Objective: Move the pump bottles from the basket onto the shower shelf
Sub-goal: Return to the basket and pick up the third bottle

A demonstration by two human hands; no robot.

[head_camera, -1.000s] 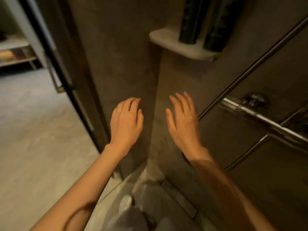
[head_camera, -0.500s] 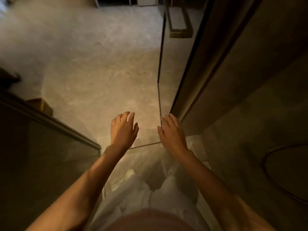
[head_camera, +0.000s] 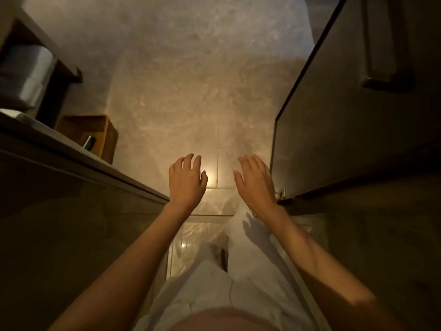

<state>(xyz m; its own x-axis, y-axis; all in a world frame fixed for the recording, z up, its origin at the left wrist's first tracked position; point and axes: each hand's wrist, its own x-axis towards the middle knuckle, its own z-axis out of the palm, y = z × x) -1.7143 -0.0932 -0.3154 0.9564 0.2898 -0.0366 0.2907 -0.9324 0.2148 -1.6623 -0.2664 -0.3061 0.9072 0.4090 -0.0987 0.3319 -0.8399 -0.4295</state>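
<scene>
A: Start close in. What are the hands doing?

B: Both are empty. The left hand [head_camera: 186, 180] and the right hand [head_camera: 256, 181] hang palm-down in front of the body, fingers loosely spread, touching nothing. Below them are white trousers [head_camera: 229, 280] and the pale floor [head_camera: 191, 91].

A: And what has changed in the last second?

B: The view. A second ago it faced the shower corner, with two dark bottles standing on the shelf and the chrome rail at the right. Half a second ago it had already swung round to the floor and the door edge. Now neither shelf nor rail shows; the person looks out between a dark glass panel [head_camera: 71, 223] on the left and the dark door [head_camera: 346, 115] on the right, hands no fuller than before.

A: So what does that mean for the job?

B: I'd judge one delivery is done and the person is heading back for more.

A: Where is the basket?

B: Farther out on the left, on the floor just past the panel's top edge: a brown woven basket [head_camera: 105, 134], open-topped, partly hidden. Inside it one dark cylinder with a pale sheen leans, probably a pump bottle [head_camera: 88, 142], though it is too small to be sure. Well apart from both hands. Beyond, grey toilet rolls [head_camera: 26, 77] sit on a dark stand.
</scene>
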